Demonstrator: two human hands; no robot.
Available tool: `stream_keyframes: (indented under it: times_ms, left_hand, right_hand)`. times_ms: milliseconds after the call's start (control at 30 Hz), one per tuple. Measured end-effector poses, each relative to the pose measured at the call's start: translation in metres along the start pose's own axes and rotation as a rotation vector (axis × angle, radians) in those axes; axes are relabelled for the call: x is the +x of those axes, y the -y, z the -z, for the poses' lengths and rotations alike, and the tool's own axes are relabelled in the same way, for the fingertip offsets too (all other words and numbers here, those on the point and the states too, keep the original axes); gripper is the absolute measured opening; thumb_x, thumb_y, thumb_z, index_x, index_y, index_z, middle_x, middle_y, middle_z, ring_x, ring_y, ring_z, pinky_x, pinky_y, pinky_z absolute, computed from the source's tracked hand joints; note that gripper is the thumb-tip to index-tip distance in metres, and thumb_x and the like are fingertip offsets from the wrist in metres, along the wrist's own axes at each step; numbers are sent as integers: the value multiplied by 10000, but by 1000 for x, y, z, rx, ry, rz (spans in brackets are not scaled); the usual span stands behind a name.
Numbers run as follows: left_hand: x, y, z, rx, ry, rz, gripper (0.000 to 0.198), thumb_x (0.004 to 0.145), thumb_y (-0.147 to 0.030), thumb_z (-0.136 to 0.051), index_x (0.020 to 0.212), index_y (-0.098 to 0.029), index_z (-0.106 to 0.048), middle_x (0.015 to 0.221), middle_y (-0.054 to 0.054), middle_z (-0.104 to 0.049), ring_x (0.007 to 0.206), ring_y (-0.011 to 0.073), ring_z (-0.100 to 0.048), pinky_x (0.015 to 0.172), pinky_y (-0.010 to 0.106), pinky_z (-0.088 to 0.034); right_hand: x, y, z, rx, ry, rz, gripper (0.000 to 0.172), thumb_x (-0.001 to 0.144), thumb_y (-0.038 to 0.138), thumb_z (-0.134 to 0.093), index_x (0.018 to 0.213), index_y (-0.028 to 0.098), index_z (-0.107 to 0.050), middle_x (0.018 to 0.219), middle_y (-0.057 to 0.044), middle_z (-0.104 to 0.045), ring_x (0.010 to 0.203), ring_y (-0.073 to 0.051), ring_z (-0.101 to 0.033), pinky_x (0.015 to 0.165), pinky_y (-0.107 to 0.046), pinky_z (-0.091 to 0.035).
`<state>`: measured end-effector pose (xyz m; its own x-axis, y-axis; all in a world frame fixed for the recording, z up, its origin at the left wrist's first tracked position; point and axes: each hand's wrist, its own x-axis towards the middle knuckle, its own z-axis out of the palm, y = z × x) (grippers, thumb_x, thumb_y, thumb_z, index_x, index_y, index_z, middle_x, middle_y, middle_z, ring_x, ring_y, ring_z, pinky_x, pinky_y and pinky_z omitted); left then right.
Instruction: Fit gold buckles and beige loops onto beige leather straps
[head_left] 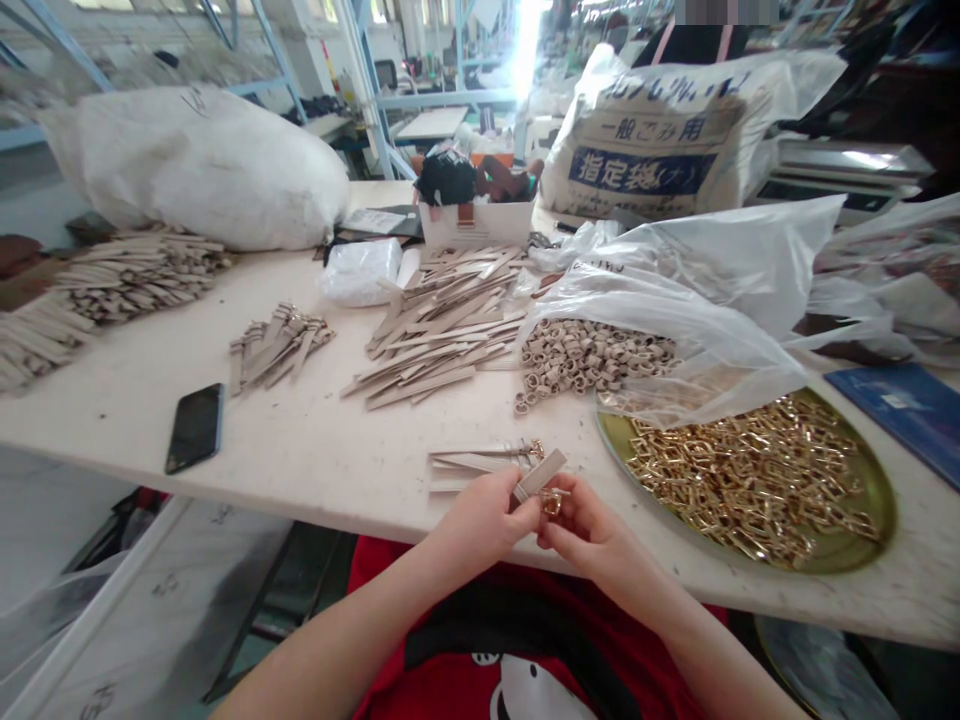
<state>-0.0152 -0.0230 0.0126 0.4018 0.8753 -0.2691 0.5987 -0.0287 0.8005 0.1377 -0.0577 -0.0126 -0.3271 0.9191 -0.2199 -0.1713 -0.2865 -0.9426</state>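
Observation:
Between finger and thumb, my left hand [487, 515] grips a beige strap [541, 472] at the table's front edge. My right hand [589, 525] pinches a small gold buckle [553, 502] right beside the strap; whether the strap passes through it I cannot tell. Just behind my left hand lie a few straps with gold buckles [480, 460]. Farther back is a heap of loose beige straps [442, 325]. Small beige loops [592, 355] spill from a clear plastic bag [697, 310]. To my right, an oval tray [885, 510] holds many gold buckles [750, 480].
A phone [195, 427] and a bundle of buckled straps [277, 343] lie on the left. More straps [142, 270] are piled beyond, before a big white sack [202, 165]. A white box [476, 225] and a printed bag [660, 150] stand at the back; a blue folder [907, 410] lies right.

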Motion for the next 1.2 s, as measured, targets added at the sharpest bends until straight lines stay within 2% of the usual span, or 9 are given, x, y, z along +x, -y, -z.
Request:
stream_keyframes:
  times_ms: [100,167,233,333,467,667,900,1067,1200]
  left_hand:
    - [-3,-2,3,-15,45,2,147,781,-283,-443,787,-165,-531,697,-9,-555,623,124,-467,542,221,-301]
    - [-5,-2,5,-91,117,-8,193,817,-327,-409,783,-166,-511,669,-18,-532,602,115,-461,533,214,-308]
    - [-8,-1,5,-165,166,-6,275,860,-378,-329,758,-170,-477,618,-31,-494,555,104,-443,522,210,-312]
    - [-12,1,5,-153,131,3,312,888,-378,-259,751,-177,-455,589,-39,-456,540,103,-431,532,213,-309]
    - [-15,3,5,-31,135,-38,253,875,-324,-312,740,-183,-473,620,-31,-468,577,112,-444,546,220,-292]
    - [-17,9,7,75,131,-40,263,876,-322,-317,723,-184,-480,637,-16,-503,602,128,-466,540,224,-274]
    - [-17,7,1,164,117,-109,264,872,-301,-324,706,-183,-492,682,5,-544,636,141,-486,570,236,-285]
    - [-14,-1,-9,-161,105,-1,104,817,-244,-394,805,-178,-473,710,-14,-523,632,113,-463,568,214,-327]
    - [-15,-3,-11,-379,205,149,88,797,-252,-403,824,-173,-429,615,-50,-447,487,73,-379,452,189,-298]
  right_hand:
    - [3,-6,1,-149,-144,66,243,720,320,-631,926,205,-571,727,2,-595,660,-129,-535,624,-267,-439]
    - [5,-6,4,-132,-216,67,191,691,330,-662,812,190,-616,657,9,-587,630,-123,-529,618,-260,-446]
    - [6,-5,7,34,-304,37,194,662,331,-694,776,186,-631,637,16,-590,596,-106,-526,602,-244,-463]
    - [8,-3,7,417,-425,-62,240,601,276,-752,801,204,-641,697,31,-613,559,-67,-539,568,-197,-498]
    - [8,-3,2,728,-392,-241,315,521,189,-801,803,202,-661,670,45,-619,518,-32,-555,538,-120,-514]
    - [5,-5,0,857,-393,-314,296,548,155,-784,819,191,-670,676,36,-631,534,-35,-579,543,-100,-525]
    - [3,-15,-11,703,-386,-254,235,607,261,-759,808,187,-661,631,51,-574,504,-29,-512,506,-124,-489]
    - [-2,-26,-23,303,-434,-43,196,688,344,-681,756,174,-610,656,28,-570,576,-89,-490,566,-210,-442]
    - [-5,-26,-25,50,-492,37,223,708,386,-643,748,180,-566,674,10,-572,634,-131,-496,614,-256,-421]
